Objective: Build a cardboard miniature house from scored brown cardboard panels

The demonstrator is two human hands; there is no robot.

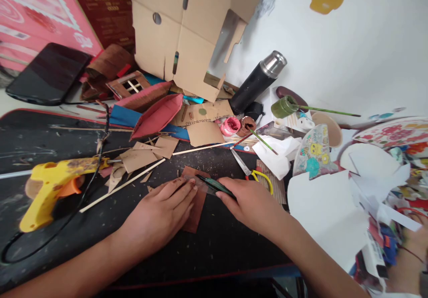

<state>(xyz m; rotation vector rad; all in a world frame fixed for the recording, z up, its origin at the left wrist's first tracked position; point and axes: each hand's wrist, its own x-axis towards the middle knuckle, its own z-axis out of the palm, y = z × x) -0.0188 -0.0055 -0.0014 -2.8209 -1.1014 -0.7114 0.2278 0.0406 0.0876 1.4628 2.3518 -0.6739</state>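
Observation:
My left hand (170, 209) lies flat, its fingers stretched over a brown-painted piece of cardboard (194, 218) on the black mat. My right hand (254, 200) is closed around a dark green craft knife (219, 185). The knife's tip points left and rests at the cardboard, close to my left fingertips. Something clear and shiny lies under the knife; I cannot make out what it is. To the right of the knife are scissors (259, 177) with yellow handles. Cardboard scraps (140, 155) and a thin wooden stick (123, 185) lie beyond my left hand.
A yellow glue gun (50, 186) with its black cord lies at the left. Behind stand open paint jars (230, 126), a black thermos (256, 82) and a large cardboard sheet (197, 30). White paper (324, 213) and another person's arm (408, 262) are at the right.

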